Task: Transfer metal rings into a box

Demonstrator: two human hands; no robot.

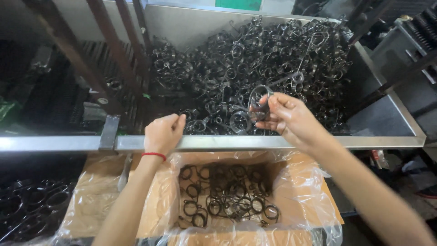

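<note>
My right hand (287,119) pinches a dark coiled wire spring (259,98) and holds it just above the front of a big heap of black wire springs (255,68) in a metal bin. My left hand (165,133), with a red band at the wrist, rests curled on the bin's front rail (227,143), fingers bent near springs at the heap's edge; I cannot tell whether it holds one. Below the rail stands a cardboard box lined with clear plastic (300,191), with several springs (227,198) lying on its bottom.
The metal bin's bare floor (378,120) shows at the right. Brown metal bars (114,50) slant across the left side. Another batch of dark rings (27,207) lies at the lower left. More dark parts sit in a tray at the upper right (419,32).
</note>
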